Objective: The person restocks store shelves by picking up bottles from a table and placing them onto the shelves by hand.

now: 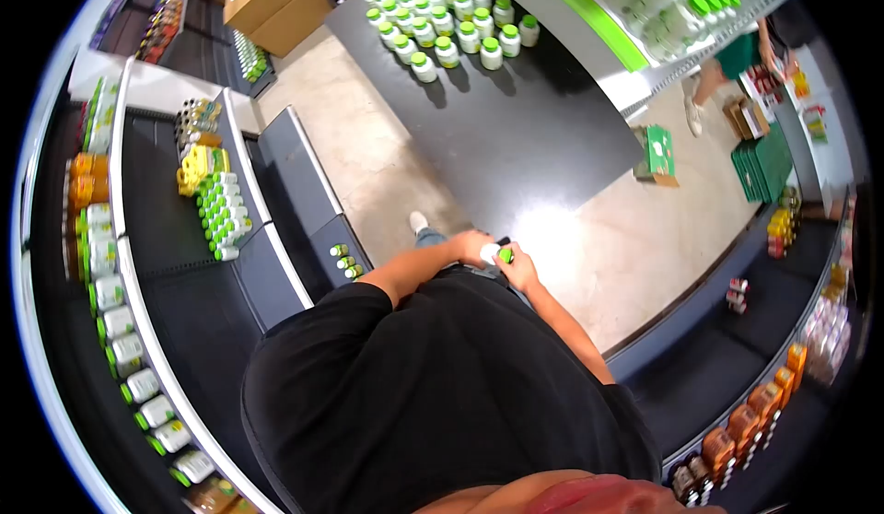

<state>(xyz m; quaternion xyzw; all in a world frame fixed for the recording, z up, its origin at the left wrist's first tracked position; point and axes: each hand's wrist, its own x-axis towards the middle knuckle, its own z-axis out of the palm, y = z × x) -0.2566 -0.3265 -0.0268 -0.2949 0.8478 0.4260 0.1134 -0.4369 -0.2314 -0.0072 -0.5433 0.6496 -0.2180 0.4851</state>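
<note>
Close to my waist I hold a small white bottle with a green cap (489, 252). My left hand (472, 246) is wrapped round its white body. The fingers of my right hand (521, 265) are closed at the green cap end. A small dark item shows just beyond the bottle, too small to name. Both hands are by the near end of a dark table (516, 136). Many similar white bottles with green caps (447, 51) stand in a group at the table's far end.
Shelves on my left hold green-capped bottles (221, 215) and yellow bottles (203, 166). Right-hand shelves bear orange-brown bottles (744, 425). A green carton (657, 155) lies on the floor beyond the table. Cardboard boxes (276, 3) stand far left. Another person (737, 58) is at the far right.
</note>
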